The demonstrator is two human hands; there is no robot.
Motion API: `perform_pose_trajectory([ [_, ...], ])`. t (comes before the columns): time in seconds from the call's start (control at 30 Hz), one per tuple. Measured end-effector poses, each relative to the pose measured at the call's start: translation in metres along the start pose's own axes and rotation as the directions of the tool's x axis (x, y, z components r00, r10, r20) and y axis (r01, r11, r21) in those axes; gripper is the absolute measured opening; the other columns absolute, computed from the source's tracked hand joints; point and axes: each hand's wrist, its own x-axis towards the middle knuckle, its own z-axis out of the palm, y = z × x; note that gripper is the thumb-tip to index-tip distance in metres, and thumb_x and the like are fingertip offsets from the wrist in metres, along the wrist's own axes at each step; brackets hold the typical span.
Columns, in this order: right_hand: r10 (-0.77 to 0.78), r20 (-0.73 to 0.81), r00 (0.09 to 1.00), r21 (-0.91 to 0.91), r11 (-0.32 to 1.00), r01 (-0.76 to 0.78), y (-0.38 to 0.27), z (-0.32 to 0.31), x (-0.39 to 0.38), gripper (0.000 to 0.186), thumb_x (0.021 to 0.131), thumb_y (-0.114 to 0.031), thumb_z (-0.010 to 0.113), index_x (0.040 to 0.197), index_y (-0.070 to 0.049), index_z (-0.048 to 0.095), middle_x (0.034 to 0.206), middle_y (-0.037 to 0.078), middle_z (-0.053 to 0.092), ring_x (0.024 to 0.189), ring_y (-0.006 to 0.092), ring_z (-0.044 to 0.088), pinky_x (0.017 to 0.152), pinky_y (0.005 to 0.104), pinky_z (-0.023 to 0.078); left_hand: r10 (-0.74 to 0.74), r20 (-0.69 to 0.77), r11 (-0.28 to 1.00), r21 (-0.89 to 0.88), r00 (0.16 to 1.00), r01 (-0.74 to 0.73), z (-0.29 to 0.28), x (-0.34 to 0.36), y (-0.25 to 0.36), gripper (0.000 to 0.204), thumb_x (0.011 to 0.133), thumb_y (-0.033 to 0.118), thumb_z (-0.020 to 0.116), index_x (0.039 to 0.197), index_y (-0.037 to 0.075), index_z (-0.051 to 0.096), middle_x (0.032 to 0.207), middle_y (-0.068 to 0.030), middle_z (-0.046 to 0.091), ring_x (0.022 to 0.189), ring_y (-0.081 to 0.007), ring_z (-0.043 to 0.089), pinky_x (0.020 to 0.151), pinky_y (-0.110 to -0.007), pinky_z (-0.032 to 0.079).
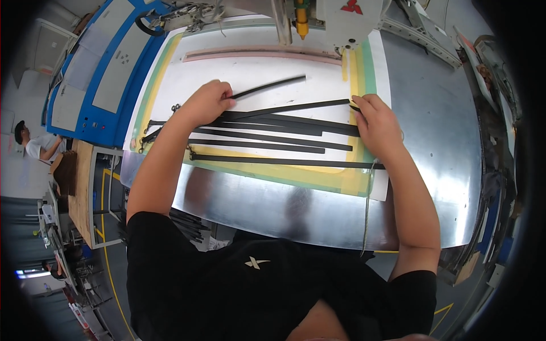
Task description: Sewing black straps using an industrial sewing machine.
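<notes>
My left hand (pixel 211 101) is closed, with thumb and fingers pinching a short black strap (pixel 270 85) that points to the upper right. To its right, the closed fingers of my right hand (pixel 378 124) hold the end of a longer black strap (pixel 296 107) that runs back toward my left wrist. Several more flat black straps (pixel 278 137) lie roughly side by side beneath my hands, some overlapping. Small dark metal fittings (pixel 175 108) show at their left ends. One long strap (pixel 273 161) lies nearest me and reaches under my right wrist.
A white sheet edged with yellow and green tape (pixel 273 175) covers part of the shiny metal table (pixel 432 153). Above its far side hangs a machine head with a yellow nozzle (pixel 302 23). A blue cabinet (pixel 99 71) stands left, and a cord (pixel 367 219) hangs over the front edge.
</notes>
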Motion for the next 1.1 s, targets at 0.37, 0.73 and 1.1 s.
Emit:
perform_pose_trajectory([
  [0.37,-0.068,-0.013,0.998,-0.038,0.997,0.067,-0.003,0.006,-0.009,0.033,0.093,-0.006,0.068,0.126,-0.008,0.071,0.118,0.011,0.066,0.102,0.0347,0.068,0.088,0.0435,0.056,-0.375,-0.798,0.925,-0.290,0.472,0.245,-0.183,-0.214,-0.052,0.028,0.102,0.023,0.072,0.121,0.002,0.069,0.100,-0.0027,0.072,0.086,-0.0110,0.063,0.075,-0.026,0.049],
  [0.73,-0.070,-0.003,0.998,-0.043,0.997,0.070,0.003,0.017,-0.011,0.033,0.098,-0.006,0.065,0.130,-0.008,0.069,0.123,0.013,0.067,0.104,0.0344,0.069,0.090,0.0402,0.056,-0.602,-0.799,0.751,-0.569,-0.009,0.335,-0.186,-0.379,-0.042,0.020,0.096,0.023,0.078,0.099,0.004,0.070,0.081,-0.0012,0.068,0.064,-0.0063,0.056,0.056,-0.022,0.041],
  [1.1,-0.089,0.028,0.996,-0.055,0.994,0.090,0.004,0.020,-0.013,0.032,0.098,-0.005,0.065,0.131,-0.005,0.069,0.123,0.013,0.066,0.103,0.0316,0.070,0.088,0.0384,0.057,-0.620,-0.783,0.554,-0.483,-0.051,0.678,-0.082,-0.459,-0.178,0.019,0.094,0.019,0.077,0.102,0.003,0.071,0.079,-0.0053,0.069,0.067,-0.0170,0.067,0.060,-0.032,0.050],
])
